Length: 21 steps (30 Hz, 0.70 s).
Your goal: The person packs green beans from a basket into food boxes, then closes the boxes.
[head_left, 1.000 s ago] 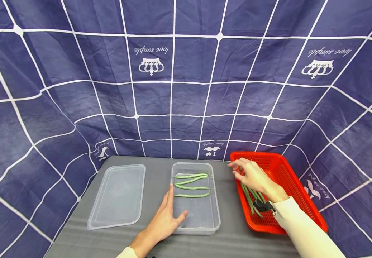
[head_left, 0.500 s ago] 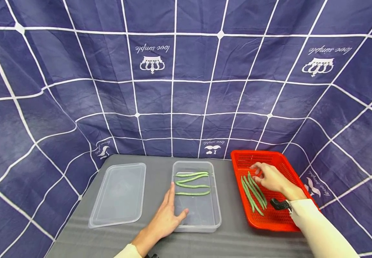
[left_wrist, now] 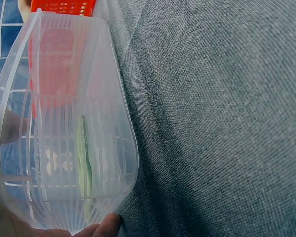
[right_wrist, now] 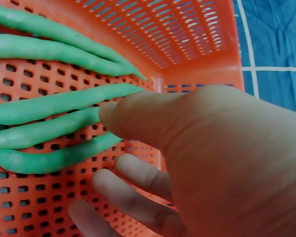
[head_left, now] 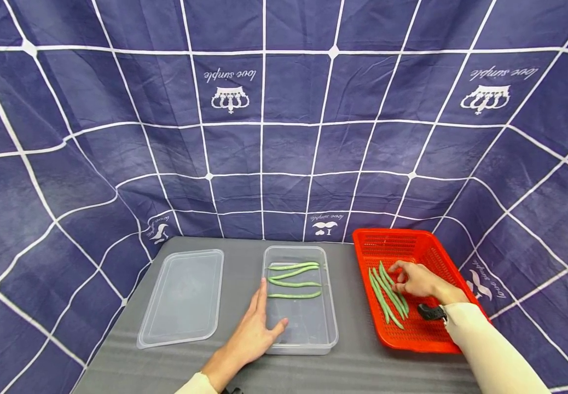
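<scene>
Clear plastic lid (head_left: 181, 298): lies flat near the left edge of the grey tabletop (head_left: 235, 257), apart from all else. Clear plastic container (head_left: 300, 342): at the middle of the tabletop, just right of the lid; holds four green beans (head_left: 294, 283), laid crosswise in its far half. Left hand (head_left: 254, 334): lies flat at the container's near left corner, fingers straight along its outer wall, thumb over the rim; it grips nothing. Red perforated basket (head_left: 392, 241): at the right edge of the tabletop; carries a bundle of loose beans (head_left: 384, 293) lying lengthwise on its left side. Right hand (head_left: 419, 280): inside the basket, fingers loosely bent, fingertips (right_wrist: 108, 112) touching the ends of the loose beans, none yet pinched or lifted. Backdrop (head_left: 116, 137): navy cloth with a white grid, printed with crowns and the words "love simple", upside down, above and at the right.
</scene>
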{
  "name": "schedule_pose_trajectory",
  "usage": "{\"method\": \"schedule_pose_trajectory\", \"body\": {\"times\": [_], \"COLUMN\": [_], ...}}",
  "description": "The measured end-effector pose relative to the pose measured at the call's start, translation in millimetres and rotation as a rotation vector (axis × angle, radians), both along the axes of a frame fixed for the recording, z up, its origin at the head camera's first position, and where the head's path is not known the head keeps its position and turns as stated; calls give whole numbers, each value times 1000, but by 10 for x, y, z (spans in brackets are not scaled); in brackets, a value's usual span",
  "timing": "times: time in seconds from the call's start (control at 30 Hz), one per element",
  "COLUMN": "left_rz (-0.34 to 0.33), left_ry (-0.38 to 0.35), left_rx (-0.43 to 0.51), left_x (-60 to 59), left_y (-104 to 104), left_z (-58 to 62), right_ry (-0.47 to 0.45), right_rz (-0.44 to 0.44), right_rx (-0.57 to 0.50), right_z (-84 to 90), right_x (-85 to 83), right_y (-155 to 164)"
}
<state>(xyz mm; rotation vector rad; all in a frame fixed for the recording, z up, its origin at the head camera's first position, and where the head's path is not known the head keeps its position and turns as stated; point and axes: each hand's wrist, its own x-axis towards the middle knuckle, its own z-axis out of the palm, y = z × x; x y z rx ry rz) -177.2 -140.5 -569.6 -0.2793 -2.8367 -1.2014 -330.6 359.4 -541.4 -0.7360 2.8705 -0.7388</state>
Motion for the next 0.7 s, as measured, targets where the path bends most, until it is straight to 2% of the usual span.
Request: {"method": "schedule_pose_trajectory", "body": {"times": [0.17, 0.3, 0.4, 0.5, 0.6, 0.7], "left_rz": [3, 8, 12, 14, 15, 15], "left_ry": [-7, -12, -12, -9, -13, -17], "left_rx": [-5, -3, 0, 1, 0, 2], "left_x": [3, 8, 8, 5, 5, 8], "left_y": [-13, -16, -11, -6, -1, 7], "left_z": [-1, 3, 11, 18, 19, 16], "right_ry": [29, -10, -69, -128, -173, -181], "right_rz": [87, 88, 44, -38, -95, -99], "right_rx": [-28, -47, -76, -81, -59, -44], "right_z": [-486, -491, -334, -148, -225, -465], "right_x": [-271, -253, -138, -23, -112, -294], "right_y": [248, 227, 123, -24, 1, 157]}}
